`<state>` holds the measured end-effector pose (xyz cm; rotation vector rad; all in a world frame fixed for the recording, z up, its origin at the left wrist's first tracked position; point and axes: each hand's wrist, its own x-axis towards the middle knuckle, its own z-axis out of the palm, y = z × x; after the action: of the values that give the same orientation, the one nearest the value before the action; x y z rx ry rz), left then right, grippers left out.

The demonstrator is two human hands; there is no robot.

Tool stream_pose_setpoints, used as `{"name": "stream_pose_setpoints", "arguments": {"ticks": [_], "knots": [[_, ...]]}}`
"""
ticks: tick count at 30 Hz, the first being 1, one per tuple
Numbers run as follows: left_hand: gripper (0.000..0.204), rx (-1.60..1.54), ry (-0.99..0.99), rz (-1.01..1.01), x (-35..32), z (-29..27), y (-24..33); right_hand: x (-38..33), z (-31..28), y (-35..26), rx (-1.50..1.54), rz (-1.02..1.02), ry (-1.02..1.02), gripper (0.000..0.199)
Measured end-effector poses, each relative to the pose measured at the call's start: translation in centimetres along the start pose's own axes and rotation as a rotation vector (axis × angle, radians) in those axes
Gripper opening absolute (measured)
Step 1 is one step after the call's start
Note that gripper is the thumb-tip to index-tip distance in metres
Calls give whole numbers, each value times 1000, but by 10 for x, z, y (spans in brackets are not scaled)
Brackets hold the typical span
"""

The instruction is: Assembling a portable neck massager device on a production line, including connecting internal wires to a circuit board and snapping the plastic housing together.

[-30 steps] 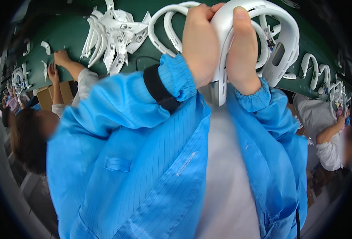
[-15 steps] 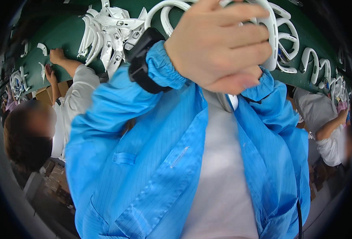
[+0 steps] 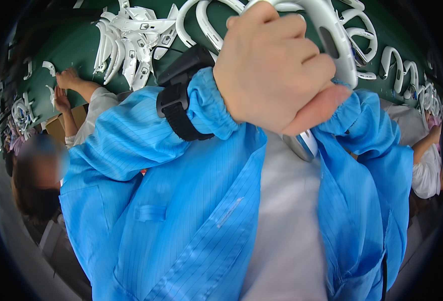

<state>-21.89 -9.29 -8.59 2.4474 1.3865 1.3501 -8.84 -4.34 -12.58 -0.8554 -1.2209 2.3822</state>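
Note:
My left hand (image 3: 276, 70), its arm in a blue sleeve with a black wrist strap (image 3: 181, 108), is closed in a fist with the thumb across the lower right. It grips a white curved plastic part (image 3: 334, 37), whose slotted arc rises beyond the knuckles and bends down on the right. A glossy rounded silver-and-white end (image 3: 304, 145) shows below the fist; whether it belongs to the same part is hidden. My right hand is covered by the left one, with only its blue cuff (image 3: 349, 113) showing, so its fingers cannot be seen.
A pile of white curved strips (image 3: 131, 37) lies on the green table (image 3: 387, 30) at the left. White hoop-shaped parts (image 3: 392, 67) are spread along the right. One person's hands (image 3: 66, 85) work at the far left; another person's arm (image 3: 424, 145) is at the far right.
My left hand has curled from a looser, blurred grasp into a tighter fist and turned a little. The white part's arc has tilted, and the silver-and-white end shows more below.

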Motion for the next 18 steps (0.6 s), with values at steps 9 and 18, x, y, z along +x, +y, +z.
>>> {"name": "stream_pose_setpoints", "arguments": {"ticks": [9,18], "knots": [[35,-58,-13,-51,-5,11,-25,30,36,-9,-75,-16,16,39],[58,-113,553,-476,-7,17,-6,26,33,-27,-46,-55,69,32]]}}
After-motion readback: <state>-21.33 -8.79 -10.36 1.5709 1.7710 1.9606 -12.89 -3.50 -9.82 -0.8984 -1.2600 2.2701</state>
